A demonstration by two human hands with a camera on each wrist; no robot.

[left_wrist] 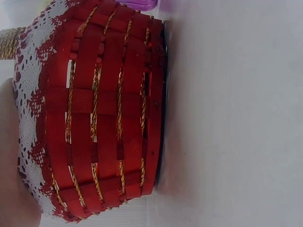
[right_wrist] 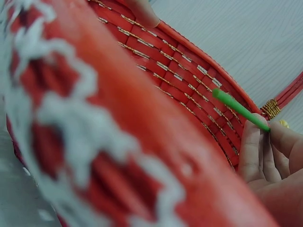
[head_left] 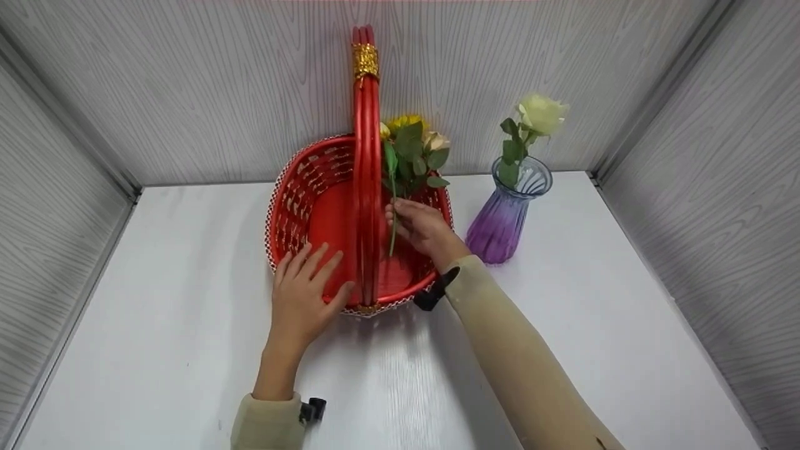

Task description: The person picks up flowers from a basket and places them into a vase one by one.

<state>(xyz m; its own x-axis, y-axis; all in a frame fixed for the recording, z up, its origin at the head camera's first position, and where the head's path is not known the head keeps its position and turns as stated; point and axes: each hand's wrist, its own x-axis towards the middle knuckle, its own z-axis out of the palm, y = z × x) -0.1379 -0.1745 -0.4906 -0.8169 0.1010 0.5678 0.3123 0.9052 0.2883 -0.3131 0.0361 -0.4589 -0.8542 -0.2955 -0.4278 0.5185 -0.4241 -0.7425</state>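
Observation:
My right hand [head_left: 425,228] reaches over the right side of a red woven basket [head_left: 328,212] and pinches a thin green flower stem [head_left: 392,240] between thumb and fingers. The stem's lower end [right_wrist: 236,108] points into the basket; which bloom tops it is partly hidden by the handle. My left hand [head_left: 303,303] rests at the basket's front-left rim with fingers spread, lying over the lace-trimmed edge [left_wrist: 31,123]. Leaves, a yellow flower [head_left: 406,121] and a pale peach rose [head_left: 435,140] show at the basket's back right.
A tall red handle [head_left: 367,156] with gold wrapping arches over the basket's middle. To the right stands a blue-purple glass vase [head_left: 500,225] holding a cream rose [head_left: 542,114]. Grey wood-grain panels [head_left: 237,81] enclose the white table [head_left: 181,312] at the back and sides.

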